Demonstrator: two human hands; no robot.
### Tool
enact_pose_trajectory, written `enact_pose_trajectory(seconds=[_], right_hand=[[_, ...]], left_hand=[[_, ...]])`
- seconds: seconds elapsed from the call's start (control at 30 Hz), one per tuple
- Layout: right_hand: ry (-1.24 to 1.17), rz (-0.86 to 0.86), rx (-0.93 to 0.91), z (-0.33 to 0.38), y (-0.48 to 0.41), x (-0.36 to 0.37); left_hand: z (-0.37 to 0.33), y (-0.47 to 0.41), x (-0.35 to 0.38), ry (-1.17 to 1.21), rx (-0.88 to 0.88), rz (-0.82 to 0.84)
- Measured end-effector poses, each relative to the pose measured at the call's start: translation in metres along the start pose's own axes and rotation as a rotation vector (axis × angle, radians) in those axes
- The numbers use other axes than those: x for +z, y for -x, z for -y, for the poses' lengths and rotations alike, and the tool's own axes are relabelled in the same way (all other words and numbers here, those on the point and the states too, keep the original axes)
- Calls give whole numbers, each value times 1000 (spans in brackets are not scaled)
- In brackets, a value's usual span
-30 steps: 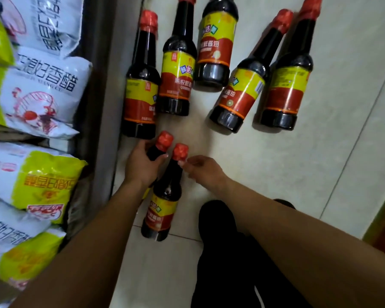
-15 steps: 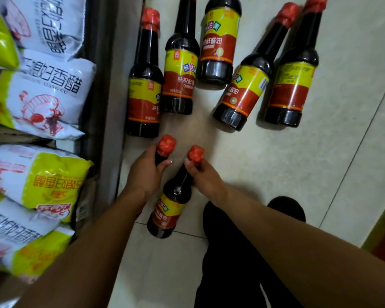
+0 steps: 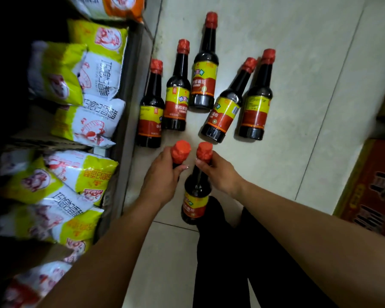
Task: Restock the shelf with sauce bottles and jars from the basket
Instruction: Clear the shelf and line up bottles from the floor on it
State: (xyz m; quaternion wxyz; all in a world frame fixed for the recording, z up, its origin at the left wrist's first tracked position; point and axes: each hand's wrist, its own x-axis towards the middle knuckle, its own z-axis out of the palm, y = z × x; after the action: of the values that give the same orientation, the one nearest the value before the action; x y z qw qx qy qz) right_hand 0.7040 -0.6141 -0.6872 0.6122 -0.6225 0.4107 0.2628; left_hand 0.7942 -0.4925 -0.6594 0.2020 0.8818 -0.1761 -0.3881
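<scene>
as the left hand (image 3: 162,183) and right hand (image 3: 220,174) each grip a dark glass red-capped bottle (image 3: 196,196) by its neck, one could slip and smash.

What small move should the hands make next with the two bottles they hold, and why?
Probably lift both and carry them left toward the shelf. The left hand grips one bottle by its neck, the right hand grips the second bottle likewise, and five more bottles wait on the floor.
</scene>
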Motion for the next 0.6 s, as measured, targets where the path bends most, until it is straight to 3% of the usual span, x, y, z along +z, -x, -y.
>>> enact_pose_trajectory(seconds=[0.37, 0.6], right_hand=[[-175, -142, -144, 74, 113, -79], [-176, -121, -232, 139, 218, -123]], left_hand=[[-112, 71, -69, 109, 73, -109], [-183, 140, -134, 170, 100, -181]])
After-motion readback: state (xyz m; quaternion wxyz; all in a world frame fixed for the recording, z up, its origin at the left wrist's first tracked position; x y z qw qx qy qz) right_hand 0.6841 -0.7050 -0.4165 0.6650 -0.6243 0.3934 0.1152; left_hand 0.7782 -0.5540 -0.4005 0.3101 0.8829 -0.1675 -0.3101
